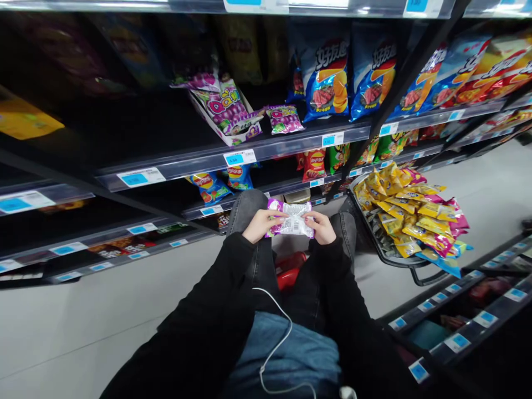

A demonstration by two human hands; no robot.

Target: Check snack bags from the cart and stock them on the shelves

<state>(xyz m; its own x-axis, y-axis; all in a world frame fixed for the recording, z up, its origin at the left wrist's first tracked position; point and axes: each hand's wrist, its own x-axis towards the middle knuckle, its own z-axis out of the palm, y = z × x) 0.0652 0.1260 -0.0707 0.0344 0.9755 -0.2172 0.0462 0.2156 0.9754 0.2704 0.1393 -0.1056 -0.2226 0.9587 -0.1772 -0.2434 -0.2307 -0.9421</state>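
Observation:
Between my knees, both hands hold a small purple and silver candy bag point(290, 219), its printed back with a barcode facing up. My left hand point(265, 224) grips its left end, thumb on top. On the right end, my right hand point(321, 226) has its fingers closed over the edge. Ahead on the shelf lies an open display box point(226, 111) of similar purple candy bags, tilted at an angle. One loose purple candy bag point(284, 119) rests just right of that box, near the shelf's front edge.
Blue chip bags point(328, 77) stand on the shelf to the right of the box. A black basket point(376, 246) heaped with yellow and pink snack bags stands at my right. Lower shelves hold small chip bags point(210, 187). A white cable point(276, 346) hangs over my lap.

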